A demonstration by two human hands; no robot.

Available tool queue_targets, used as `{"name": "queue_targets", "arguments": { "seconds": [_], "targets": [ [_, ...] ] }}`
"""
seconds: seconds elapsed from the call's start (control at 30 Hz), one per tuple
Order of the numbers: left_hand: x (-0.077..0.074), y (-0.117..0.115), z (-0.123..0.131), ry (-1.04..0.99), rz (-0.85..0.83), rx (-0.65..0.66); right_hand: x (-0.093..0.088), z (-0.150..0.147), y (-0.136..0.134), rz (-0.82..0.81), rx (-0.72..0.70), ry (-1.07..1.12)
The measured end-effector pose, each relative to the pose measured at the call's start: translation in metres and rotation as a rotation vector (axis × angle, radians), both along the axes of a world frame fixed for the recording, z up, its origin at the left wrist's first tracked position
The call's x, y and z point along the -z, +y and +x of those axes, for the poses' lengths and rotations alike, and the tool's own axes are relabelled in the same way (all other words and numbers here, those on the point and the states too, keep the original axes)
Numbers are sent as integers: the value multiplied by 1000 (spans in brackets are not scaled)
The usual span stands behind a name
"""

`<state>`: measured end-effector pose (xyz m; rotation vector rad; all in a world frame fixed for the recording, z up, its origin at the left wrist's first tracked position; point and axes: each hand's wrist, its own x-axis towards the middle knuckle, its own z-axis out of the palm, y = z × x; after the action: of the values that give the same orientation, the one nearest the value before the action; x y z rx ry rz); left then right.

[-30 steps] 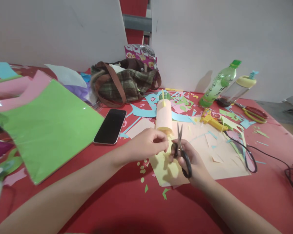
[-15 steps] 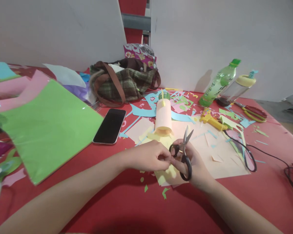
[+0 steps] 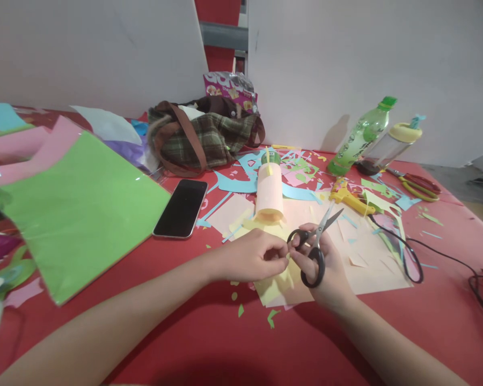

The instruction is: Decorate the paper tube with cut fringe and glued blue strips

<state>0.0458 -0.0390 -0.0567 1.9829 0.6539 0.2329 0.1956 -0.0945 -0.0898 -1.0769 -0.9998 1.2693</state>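
Observation:
My right hand [image 3: 326, 268] grips black-handled scissors [image 3: 316, 244], blades parted and pointing up to the right. My left hand [image 3: 251, 257] is closed in a pinch just left of the scissor handles, its fingertips on a tiny scrap I cannot make out, touching the right hand's fingers. Under both hands lies a pale yellow paper sheet [image 3: 276, 287] on a larger peach sheet [image 3: 370, 257]. A peach paper-wrapped tube [image 3: 269, 195] stands just beyond them.
A black phone [image 3: 181, 208] and green paper [image 3: 80, 212] lie to the left, a plaid bag [image 3: 205, 136] behind. A yellow glue gun [image 3: 348, 197] with black cord [image 3: 410, 257], two bottles [image 3: 362, 136] and red-yellow scissors [image 3: 416, 185] are at right. Paper scraps litter the red table [image 3: 209, 338].
The scissors swung from upright and closed to tilted right with blades parted. My left hand slid down and toward me, and the yellow paper shifted beneath it.

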Motion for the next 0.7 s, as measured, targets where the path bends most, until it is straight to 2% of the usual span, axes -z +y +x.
{"name": "queue_targets", "arguments": {
  "seconds": [0.23,0.37,0.7],
  "targets": [
    [6,-4,6,-60,40,-86,1,0,1,5,24,20],
    [4,-2,5,-57,53,-102,2,0,1,-14,11,5],
    [-12,4,-4,-195,18,-308,-4,1,-2,-21,-329,-88]
  ]
}}
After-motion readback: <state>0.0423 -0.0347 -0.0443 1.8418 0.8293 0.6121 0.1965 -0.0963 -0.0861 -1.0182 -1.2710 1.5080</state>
